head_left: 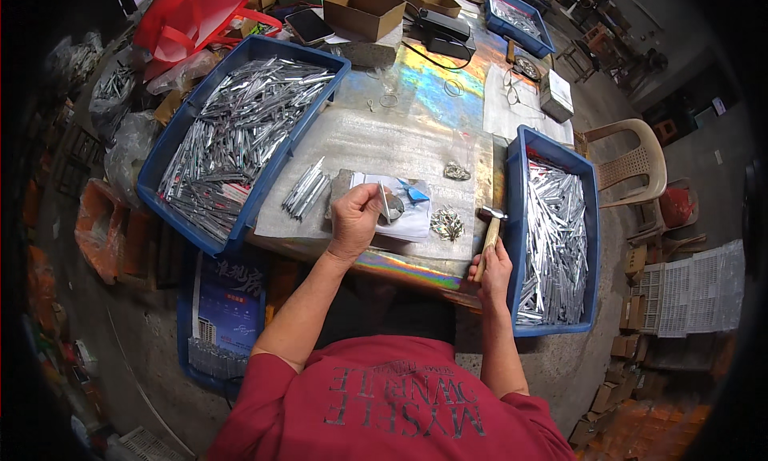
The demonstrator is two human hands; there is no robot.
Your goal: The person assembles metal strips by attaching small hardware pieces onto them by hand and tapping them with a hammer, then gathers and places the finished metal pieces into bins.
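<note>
Metal strip (385, 203), thin & silvery, sits upright-ish in the left hand (354, 215), fingers pinched on it, near the middle of the tabletop (376, 137), its lower end over a small round metal block (393, 207) w/ white paper (408, 217) under it. Right hand (492, 271) is at the near right edge, fingers wrapped round the wooden handle of a hammer (489, 231); hammer head is up, just beside the right blue bin (554, 237), which is full of silvery strips. Between the hands lies a small heap of tiny metal bits (446, 223), another smaller heap (457, 171) a bit farther off. Left of the left hand, a loose bundle of strips (305, 191) lies on a clear sheet. Big blue bin (237, 133) at far left is heaped w/ more strips. Far side: cardboard boxes (364, 10), a phone (309, 25), a red bag (192, 17). Plastic chair (632, 161) stands right of the tabletop. Person wears a red shirt (392, 405).
</note>
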